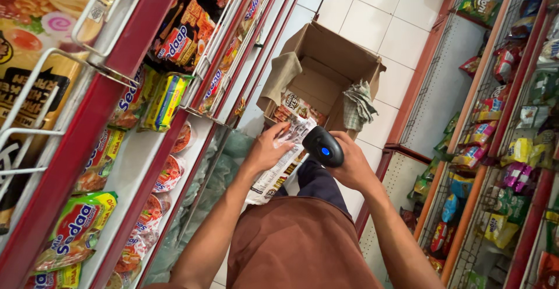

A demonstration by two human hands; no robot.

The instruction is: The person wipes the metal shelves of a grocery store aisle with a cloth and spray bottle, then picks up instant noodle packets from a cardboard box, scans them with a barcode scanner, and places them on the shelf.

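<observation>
My left hand [269,147] holds a white printed noodle packet [278,167] by its upper part, in front of my body. My right hand [349,164] grips a black handheld barcode scanner [323,146] with a blue light on its back. The scanner's head points at the packet and nearly touches its top edge. Just beyond both hands, an open cardboard box [343,53] stands on the tiled floor, with more packets [294,110] lying inside it.
Red shelving [125,50] on my left carries noodle packets and cups behind white wire guards. A wire rack [495,149] of snack bags lines the right side. Two cloths hang over the box's edges, a tan cloth [282,73] and a checked cloth [358,105].
</observation>
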